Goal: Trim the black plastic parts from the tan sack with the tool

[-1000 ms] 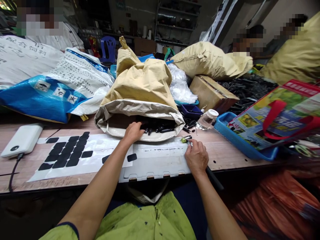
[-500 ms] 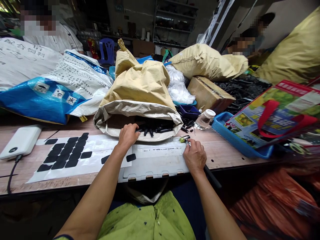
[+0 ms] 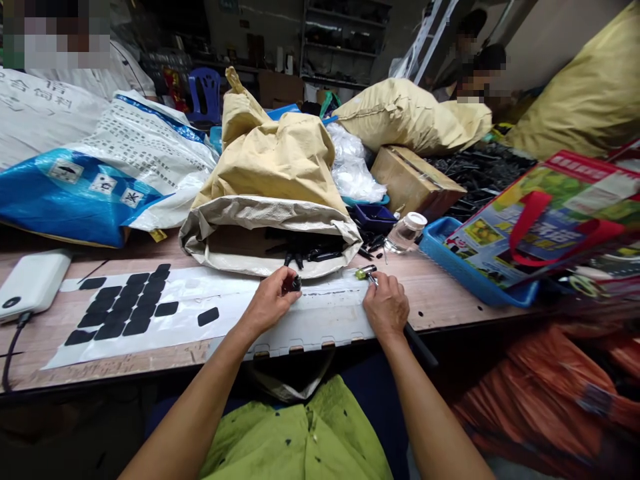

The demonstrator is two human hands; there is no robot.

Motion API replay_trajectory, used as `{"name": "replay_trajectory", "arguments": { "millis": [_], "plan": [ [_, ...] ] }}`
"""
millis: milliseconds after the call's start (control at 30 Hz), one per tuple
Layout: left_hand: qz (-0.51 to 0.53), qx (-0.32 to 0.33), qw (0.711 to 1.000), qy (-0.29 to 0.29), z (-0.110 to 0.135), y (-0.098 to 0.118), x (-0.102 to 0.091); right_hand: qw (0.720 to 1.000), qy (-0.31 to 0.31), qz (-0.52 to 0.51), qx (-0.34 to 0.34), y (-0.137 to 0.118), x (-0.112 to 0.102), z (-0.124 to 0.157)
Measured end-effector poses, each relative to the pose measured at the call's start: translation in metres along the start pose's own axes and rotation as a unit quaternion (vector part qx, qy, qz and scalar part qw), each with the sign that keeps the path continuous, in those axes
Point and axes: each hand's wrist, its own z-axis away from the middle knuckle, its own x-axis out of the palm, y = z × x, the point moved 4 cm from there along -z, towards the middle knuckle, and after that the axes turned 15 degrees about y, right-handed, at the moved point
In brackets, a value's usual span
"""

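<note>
My left hand (image 3: 273, 298) is closed on a small black plastic part (image 3: 296, 284), in front of the mouth of a tan sack (image 3: 280, 157) with its pale rim rolled back. Inside the sack's opening lie several black plastic pieces (image 3: 325, 251). In my right hand (image 3: 387, 307) is a small hammer (image 3: 367, 272); its head has a yellow-green end and its black handle comes out below the wrist. Beneath both hands lies a flat white board (image 3: 320, 319) at the table's front edge. Left of it, black rounded stickers (image 3: 120, 307) sit on a white sheet (image 3: 113, 353).
A white power bank (image 3: 37, 283) with a cable lies at the left. To the right stand a clear jar (image 3: 406, 232) and a blue basket (image 3: 480, 280) holding a colourful bag (image 3: 550, 220). Behind are a cardboard box (image 3: 415, 187), more sacks and two co-workers.
My left hand has drawn back from the sack's mouth toward the board, with a black part in its fingers. My right hand keeps hold of the hammer. The view has shifted slightly.
</note>
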Motion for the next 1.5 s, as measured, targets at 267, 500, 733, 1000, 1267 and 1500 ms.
{"name": "replay_trajectory", "arguments": {
  "millis": [267, 500, 733, 1000, 1267, 1500],
  "plan": [
    [-0.07, -0.014, 0.997, 0.028, 0.011, -0.016, 0.006, 1.0, 0.003, -0.008, 0.001, -0.001, -0.002, 0.0],
    [-0.08, 0.069, 0.994, 0.027, 0.01, -0.022, 0.001, 0.998, -0.007, -0.057, 0.023, 0.004, -0.003, -0.002],
    [-0.097, 0.072, 0.993, 0.005, 0.009, -0.023, 0.003, 0.955, 0.039, -0.279, 0.09, -0.029, -0.047, 0.013],
    [-0.099, 0.089, 0.991, -0.01, 0.01, -0.026, 0.005, 0.903, -0.085, -0.421, 0.006, -0.089, -0.067, 0.042],
    [-0.106, 0.093, 0.99, -0.012, 0.009, -0.028, 0.005, 0.912, -0.061, -0.404, -0.041, -0.101, -0.072, 0.047],
    [-0.093, 0.1, 0.991, -0.007, 0.009, -0.03, 0.006, 0.93, -0.063, -0.356, -0.068, -0.098, -0.066, 0.048]
  ]
}}
